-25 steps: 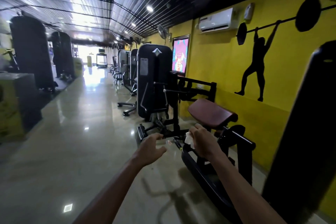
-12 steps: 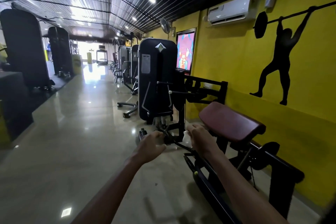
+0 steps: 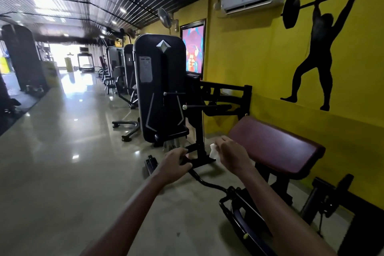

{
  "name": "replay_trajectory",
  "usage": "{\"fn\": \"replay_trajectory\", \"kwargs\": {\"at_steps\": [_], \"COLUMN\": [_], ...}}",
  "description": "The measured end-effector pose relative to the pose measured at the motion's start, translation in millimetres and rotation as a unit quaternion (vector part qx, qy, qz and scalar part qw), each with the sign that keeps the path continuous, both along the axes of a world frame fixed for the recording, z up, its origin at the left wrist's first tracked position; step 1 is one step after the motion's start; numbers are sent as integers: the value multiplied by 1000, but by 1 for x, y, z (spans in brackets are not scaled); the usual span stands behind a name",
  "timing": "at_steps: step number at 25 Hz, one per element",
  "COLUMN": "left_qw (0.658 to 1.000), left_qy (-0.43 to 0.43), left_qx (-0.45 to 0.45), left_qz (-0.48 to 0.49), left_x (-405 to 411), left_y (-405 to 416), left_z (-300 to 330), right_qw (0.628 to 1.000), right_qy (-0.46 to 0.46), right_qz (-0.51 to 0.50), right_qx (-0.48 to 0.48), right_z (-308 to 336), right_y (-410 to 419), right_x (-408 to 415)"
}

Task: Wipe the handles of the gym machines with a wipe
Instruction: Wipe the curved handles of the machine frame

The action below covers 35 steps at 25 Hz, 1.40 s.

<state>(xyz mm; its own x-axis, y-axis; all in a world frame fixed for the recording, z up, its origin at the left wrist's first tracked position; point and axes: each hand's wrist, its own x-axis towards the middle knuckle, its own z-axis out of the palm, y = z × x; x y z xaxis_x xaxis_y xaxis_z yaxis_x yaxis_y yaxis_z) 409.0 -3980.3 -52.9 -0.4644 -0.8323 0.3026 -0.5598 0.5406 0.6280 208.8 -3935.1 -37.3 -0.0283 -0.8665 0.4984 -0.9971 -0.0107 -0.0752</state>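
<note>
Left grip [image 3: 174, 162] curls round the black handle [image 3: 190, 160] near the pad's [image 3: 276, 147] front edge; right grip [image 3: 232, 155] pinches a white wipe [image 3: 214, 150] just beside that handle.

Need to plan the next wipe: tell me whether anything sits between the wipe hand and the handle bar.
Nothing visible does. The right hand holds the wipe just right of the black handle bar, which the left hand grips.

Glossy grey floor [image 3: 62, 151] (ceiling lights mirrored in it); black gym machines [image 3: 160, 89] stand along its right side
</note>
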Motion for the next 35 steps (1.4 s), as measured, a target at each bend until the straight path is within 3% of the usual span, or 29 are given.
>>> {"fn": "replay_trajectory", "kwargs": {"at_steps": [10, 19, 25, 35], "left_qw": [995, 966, 902, 766], "left_qy": [-3, -16, -52, -72], "left_qx": [4, -6, 15, 22], "left_qz": [-98, -259, -428, -639], "left_x": [-100, -218, -287, -384], "left_y": [-234, -401, -474, -465], "left_z": [0, -19, -30, -66], "right_qw": [996, 956, 897, 781], "right_qy": [-27, -52, -94, -126], "right_qz": [-79, -288, -431, -610], "right_qx": [-6, 16, 11, -31], "right_z": [2, -20, -36, -69], "right_y": [-191, -283, -294, -255], "right_x": [-108, -202, -219, -209]}}
